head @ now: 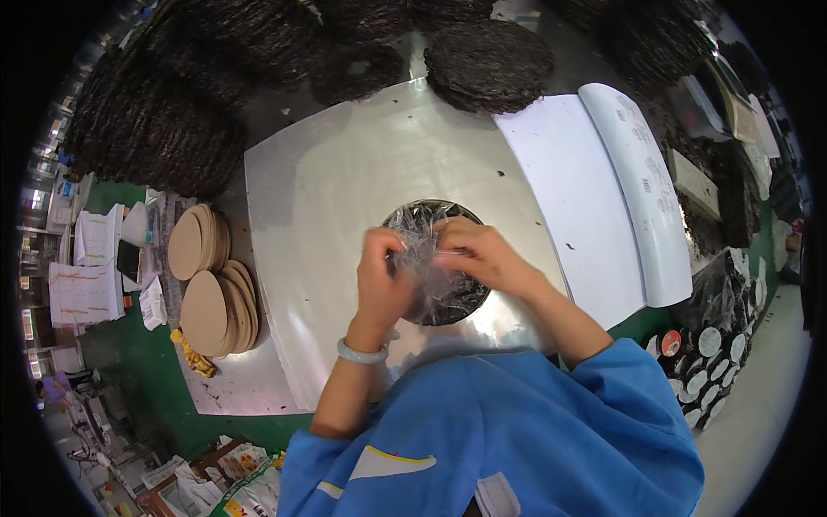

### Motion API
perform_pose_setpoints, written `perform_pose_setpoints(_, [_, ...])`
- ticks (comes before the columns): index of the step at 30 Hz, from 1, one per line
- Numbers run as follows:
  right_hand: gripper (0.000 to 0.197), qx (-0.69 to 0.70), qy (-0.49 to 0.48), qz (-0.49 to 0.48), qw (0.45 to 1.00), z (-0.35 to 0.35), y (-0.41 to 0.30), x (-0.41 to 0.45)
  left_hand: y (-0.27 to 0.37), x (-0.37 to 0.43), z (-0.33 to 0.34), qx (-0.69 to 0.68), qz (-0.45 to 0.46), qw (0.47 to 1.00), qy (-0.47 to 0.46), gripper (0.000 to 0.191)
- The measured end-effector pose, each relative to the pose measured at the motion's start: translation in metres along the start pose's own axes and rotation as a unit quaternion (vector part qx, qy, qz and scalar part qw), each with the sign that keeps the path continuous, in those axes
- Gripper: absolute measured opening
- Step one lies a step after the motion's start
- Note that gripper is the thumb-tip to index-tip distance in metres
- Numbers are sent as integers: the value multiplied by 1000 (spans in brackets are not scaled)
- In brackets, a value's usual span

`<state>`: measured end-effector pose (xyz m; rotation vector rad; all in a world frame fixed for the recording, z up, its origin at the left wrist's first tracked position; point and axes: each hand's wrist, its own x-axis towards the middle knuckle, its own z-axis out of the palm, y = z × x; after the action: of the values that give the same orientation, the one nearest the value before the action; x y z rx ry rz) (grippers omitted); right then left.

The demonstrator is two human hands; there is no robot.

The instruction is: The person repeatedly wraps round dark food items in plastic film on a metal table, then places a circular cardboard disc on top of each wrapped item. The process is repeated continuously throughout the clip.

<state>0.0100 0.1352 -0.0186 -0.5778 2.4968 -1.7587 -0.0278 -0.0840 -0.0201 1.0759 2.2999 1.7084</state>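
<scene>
A round, dark piece in crinkled clear plastic film (446,297) lies on a shiny metal sheet (336,168) before me. My left hand (386,274) grips gathered film at its left side, fingers curled and slightly blurred. From the right, my right hand (481,253) pinches the same bunched film near the middle. Both hands hide part of the dark contents. Beyond them sits a round dark stack (489,64), which looks like dried seaweed. At the right of the metal sheet lie white paper sheets (568,187), one rolled over with printing on it.
Tall dark stacks (155,129) stand at the back left. Round brown boards (205,310) are piled left of the metal sheet, with a crumpled yellow thing (192,352) beside them. Several wrapped rolls with round white ends (709,342) lie at the right. Papers (84,284) are farther left.
</scene>
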Motion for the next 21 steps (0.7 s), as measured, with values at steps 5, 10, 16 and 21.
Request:
perform_pose_setpoints(5, [30, 48, -123, 98, 986, -38, -23, 10, 47, 13, 27, 288, 63, 952, -79, 84])
perform_pose_setpoints(10, [40, -491, 422, 268, 714, -220, 5, -108, 49, 17, 57, 336, 51, 940, -39, 41])
perform_pose_setpoints(16, [16, -607, 249, 397, 642, -260, 78, -163, 49, 27, 71, 346, 77, 935, -8, 36])
perform_pose_setpoints(21, [33, -158, 638, 448, 606, -370, 83, -277, 48, 22, 79, 321, 58, 944, 51, 38])
